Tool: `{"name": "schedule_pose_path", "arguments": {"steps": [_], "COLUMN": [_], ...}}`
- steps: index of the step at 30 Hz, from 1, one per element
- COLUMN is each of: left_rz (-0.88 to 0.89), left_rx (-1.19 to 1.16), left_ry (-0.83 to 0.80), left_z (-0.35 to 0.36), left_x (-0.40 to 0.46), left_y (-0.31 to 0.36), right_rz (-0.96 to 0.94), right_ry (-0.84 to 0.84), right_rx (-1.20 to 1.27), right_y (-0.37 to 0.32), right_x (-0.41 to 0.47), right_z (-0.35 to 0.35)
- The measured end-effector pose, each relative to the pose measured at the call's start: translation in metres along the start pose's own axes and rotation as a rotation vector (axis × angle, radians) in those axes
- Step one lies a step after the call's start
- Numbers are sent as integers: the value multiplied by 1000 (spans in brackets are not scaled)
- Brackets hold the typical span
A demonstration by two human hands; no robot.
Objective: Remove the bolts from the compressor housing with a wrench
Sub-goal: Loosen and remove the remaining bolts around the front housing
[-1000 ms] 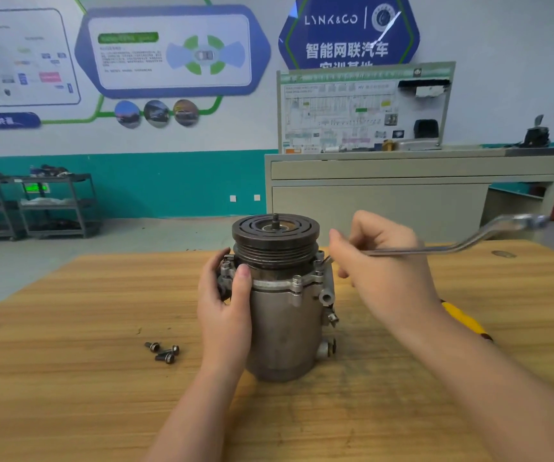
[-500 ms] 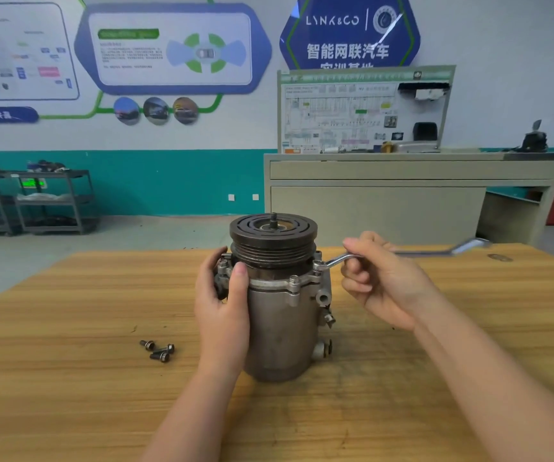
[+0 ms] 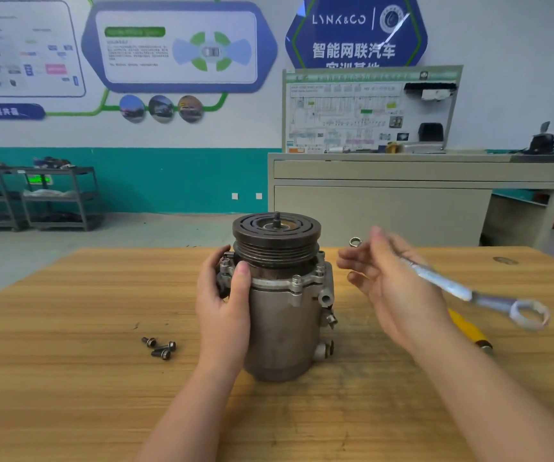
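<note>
A grey cylindrical metal compressor housing (image 3: pixel 285 325), topped by a dark grooved pulley (image 3: pixel 276 233), is stood upright on the light wooden bench (image 3: pixel 69 378). Its upper left side is gripped by the left hand (image 3: pixel 224 311), thumb laid over the bolted flange. At 3 o'clock of the housing, clear of it, a silver double-ended ring wrench (image 3: pixel 449 285) is held in the right hand (image 3: pixel 399 291) with loosely spread fingers (image 3: pixel 347 261), blurred. Three dark loose bolts (image 3: pixel 159 347) are seen at 8 o'clock. A yellow-handled tool (image 3: pixel 469 331) is partly hidden behind the right forearm.
</note>
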State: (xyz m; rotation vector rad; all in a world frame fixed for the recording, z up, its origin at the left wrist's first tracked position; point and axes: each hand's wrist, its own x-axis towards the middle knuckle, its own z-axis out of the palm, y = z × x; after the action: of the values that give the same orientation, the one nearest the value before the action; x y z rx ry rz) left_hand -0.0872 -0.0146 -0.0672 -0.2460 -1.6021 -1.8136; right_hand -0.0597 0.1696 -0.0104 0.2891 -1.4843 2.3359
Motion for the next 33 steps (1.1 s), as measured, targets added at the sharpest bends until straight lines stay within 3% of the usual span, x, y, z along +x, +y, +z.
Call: {"name": "schedule_pose_path", "arguments": {"steps": [3,6,16,22,33], "left_rz": [-4,-2,3,-19,-42], "left_rx": [1,3,2,3,13], "left_ry": [-2,-10,-1,-8,-20], "left_z": [0,-1,-1,-2,-1], "left_x": [0,-1,-1,-3,-3], "left_y": [0,-1,2,2,7], "right_rz": [-215,-301,-114,-142,-277], "right_ry": [-137,-180,-454,-412,-267], "right_rx": [-263,-414,-275,-705,-659], "right_y": [10,12,-1,-15,2], "right_x": [-13,-11,17,16,8], "right_z": [8,10,1,12,4]}}
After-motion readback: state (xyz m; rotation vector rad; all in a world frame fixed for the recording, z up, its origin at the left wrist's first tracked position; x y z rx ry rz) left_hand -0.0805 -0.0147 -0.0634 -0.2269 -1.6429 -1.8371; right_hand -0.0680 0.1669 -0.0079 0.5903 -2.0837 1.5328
